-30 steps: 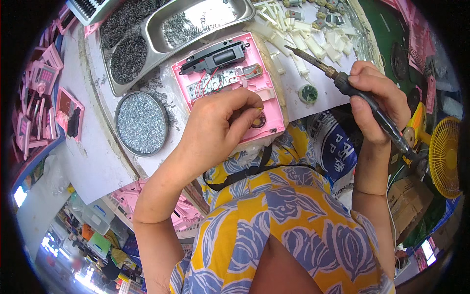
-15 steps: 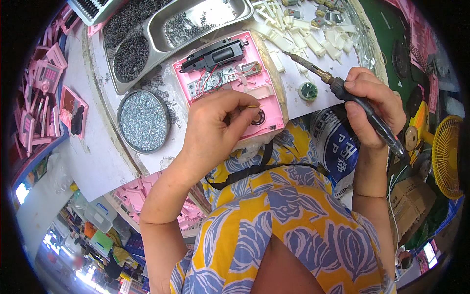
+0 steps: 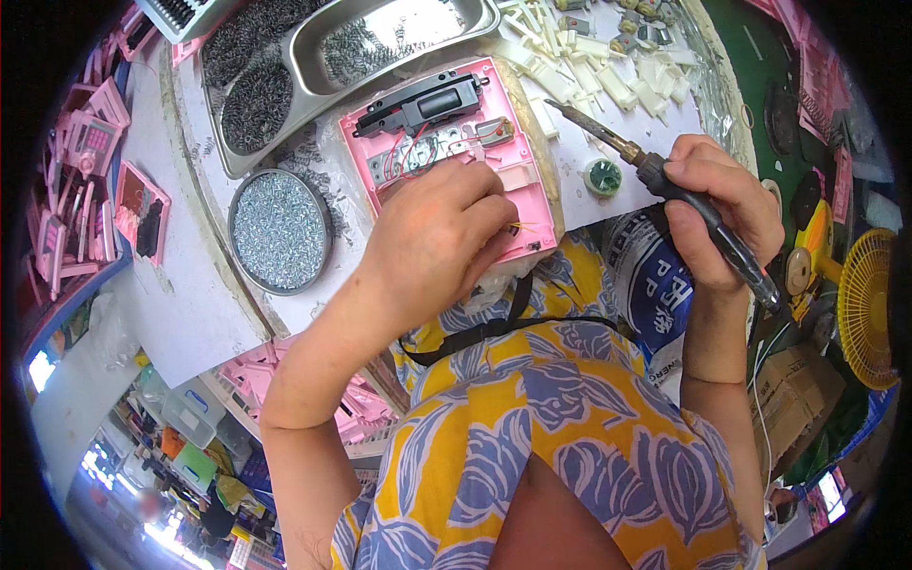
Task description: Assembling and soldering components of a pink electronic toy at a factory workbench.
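Soldering iron (image 3: 665, 180) drawn back, our right hand (image 3: 712, 214) clenched on it; our left hand (image 3: 432, 237) pins the light, brittle pink housing (image 3: 503, 180) by its edge

Left hand (image 3: 432, 242) hides pink housing's (image 3: 513, 204) lower half.

White-blue printed sack (image 3: 655, 275) below table edge, cardboard box (image 3: 793, 389) maybe lower rt.

Yellow blue-floral dress (image 3: 532, 427), black strap (image 3: 494, 328)
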The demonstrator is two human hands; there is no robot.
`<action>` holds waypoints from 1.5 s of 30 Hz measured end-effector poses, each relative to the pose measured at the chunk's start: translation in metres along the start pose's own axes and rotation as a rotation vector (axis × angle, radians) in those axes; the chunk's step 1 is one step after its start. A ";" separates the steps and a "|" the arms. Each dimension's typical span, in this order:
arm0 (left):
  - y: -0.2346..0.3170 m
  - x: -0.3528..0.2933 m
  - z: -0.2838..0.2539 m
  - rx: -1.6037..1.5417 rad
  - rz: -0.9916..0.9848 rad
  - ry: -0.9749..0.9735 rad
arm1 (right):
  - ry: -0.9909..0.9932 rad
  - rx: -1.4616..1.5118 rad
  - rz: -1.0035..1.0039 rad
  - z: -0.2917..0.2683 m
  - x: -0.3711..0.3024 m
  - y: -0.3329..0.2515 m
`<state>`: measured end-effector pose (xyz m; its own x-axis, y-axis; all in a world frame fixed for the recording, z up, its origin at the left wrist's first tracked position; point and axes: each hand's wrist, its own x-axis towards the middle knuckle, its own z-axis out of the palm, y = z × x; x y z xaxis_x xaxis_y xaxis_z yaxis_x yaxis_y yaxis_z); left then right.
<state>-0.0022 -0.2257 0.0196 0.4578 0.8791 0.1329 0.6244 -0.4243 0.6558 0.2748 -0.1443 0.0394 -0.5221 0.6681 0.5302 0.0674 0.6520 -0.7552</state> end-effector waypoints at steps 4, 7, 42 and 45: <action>0.001 0.003 -0.002 -0.129 -0.031 0.023 | 0.018 -0.003 0.024 -0.002 -0.003 -0.003; 0.002 0.000 0.002 -0.126 -0.049 0.039 | 0.024 -0.004 0.011 -0.003 -0.004 -0.001; 0.018 0.004 0.004 -0.037 -0.278 0.081 | -0.200 0.129 0.162 0.019 -0.015 -0.008; 0.016 0.004 0.002 -0.039 -0.269 0.071 | -0.224 0.135 0.165 0.019 -0.012 -0.007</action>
<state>0.0113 -0.2296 0.0291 0.2325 0.9726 0.0010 0.6917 -0.1661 0.7028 0.2645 -0.1643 0.0311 -0.6887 0.6555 0.3098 0.0607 0.4779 -0.8763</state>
